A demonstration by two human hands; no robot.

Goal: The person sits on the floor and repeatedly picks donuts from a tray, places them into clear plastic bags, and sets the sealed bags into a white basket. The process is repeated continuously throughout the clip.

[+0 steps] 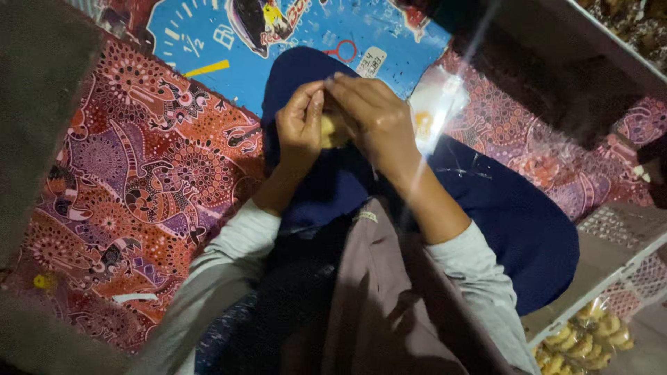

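Now | small yellow piece (333,130) | pinched: left hand (300,125), right hand (375,118)

- The left hand (300,125) is bare, with no ring, watch or glove showing.
- The right hand (372,114) is bare too, with nothing worn at the wrist.
- Both arms wear light grey long sleeves (240,239) of soft, plain cloth, pushed up so that the forearms show.
- The cuffs sit bunched in loose folds below the elbows.
- A brownish-grey garment (389,305) hangs down the front of the body, smooth, with a small pale tag near its top edge.
- Dark navy cloth (514,215) covers the lap and legs, plain and without pattern.
- A darker, almost black layer (299,292) shows between the grey sleeve and the brownish garment.
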